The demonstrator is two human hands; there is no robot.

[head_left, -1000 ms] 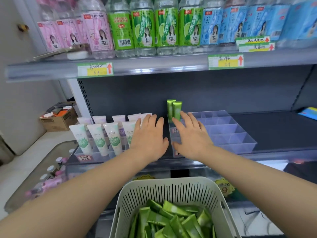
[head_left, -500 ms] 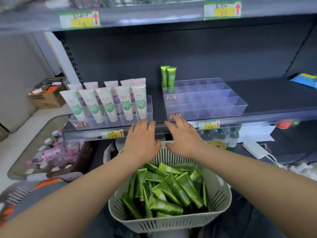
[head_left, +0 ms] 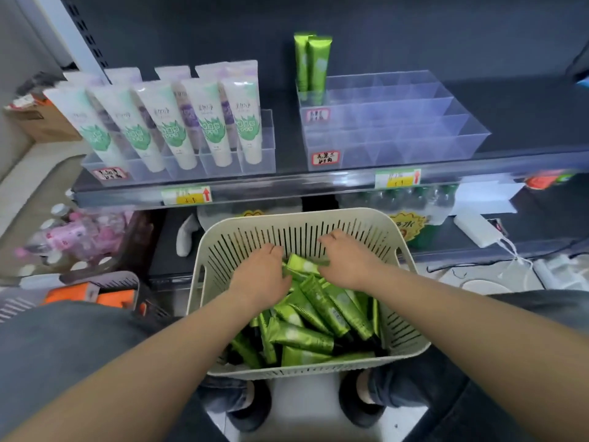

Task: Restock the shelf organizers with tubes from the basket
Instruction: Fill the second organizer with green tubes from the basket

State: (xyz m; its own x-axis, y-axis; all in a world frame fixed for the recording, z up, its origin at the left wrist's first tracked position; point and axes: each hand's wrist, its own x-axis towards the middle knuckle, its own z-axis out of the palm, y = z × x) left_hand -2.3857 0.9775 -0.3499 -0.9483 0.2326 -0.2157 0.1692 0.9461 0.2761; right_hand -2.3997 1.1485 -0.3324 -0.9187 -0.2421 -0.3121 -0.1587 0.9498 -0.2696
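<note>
Both my hands are down inside the basket point(head_left: 395, 250) right now, the cream slotted one sitting low in the middle of the frame, and it's packed with green tubes point(head_left: 306, 338) lying every which way. My left hand point(head_left: 259, 275) is palm-down on the far end of the pile, fingers curled under into the tubes, so honestly I can't tell whether it has hold of anything. My right hand point(head_left: 349, 261) sits just beside it on the right, also knuckles-up, and its fingers look pinched onto one tube point(head_left: 302, 264) that pokes out between the two hands, its end tilted up a bit off the heap. The rest of the tubes lie under and behind my wrists, toward the near wall of the basket. Up in the upper right of the frame is the clear organizer point(head_left: 414, 135) on the shelf point(head_left: 287, 186), rows of see-through compartments, with just two green tubes point(head_left: 312, 63) standing upright in the back left corner slot, touching each other. Well apart from my hands. To its left, upper left of the frame, a second clear organizer point(head_left: 251, 162) holds white tubes point(head_left: 208, 122) with green and purple prints, leaning back in two rows. Yellow price tags point(head_left: 186, 196) run along the shelf edge.
</note>
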